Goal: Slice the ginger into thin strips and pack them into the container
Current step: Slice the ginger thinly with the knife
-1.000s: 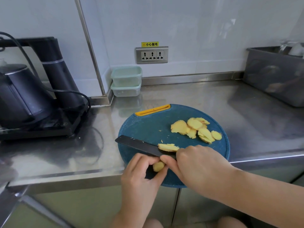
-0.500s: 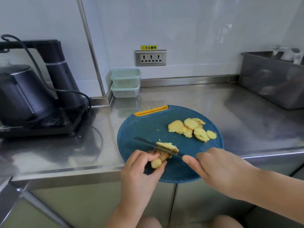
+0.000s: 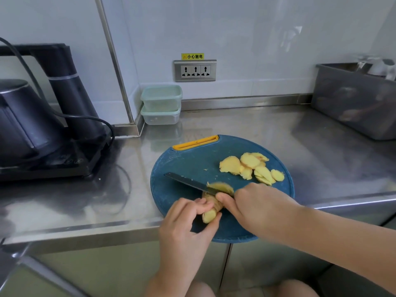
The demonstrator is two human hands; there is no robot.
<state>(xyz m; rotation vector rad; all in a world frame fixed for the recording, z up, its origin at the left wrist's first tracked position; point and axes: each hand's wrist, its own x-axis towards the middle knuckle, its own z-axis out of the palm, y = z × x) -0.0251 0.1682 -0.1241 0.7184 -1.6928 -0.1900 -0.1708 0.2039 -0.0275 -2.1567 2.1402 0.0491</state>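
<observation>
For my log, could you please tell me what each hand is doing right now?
Left hand: grips the knobbly yellow ginger piece.
Right hand: grips the black-bladed knife, handle hidden.

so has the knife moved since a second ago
yes: the knife tip sat over the left rim of the cutting board then; now it lies further right, inside the rim
</observation>
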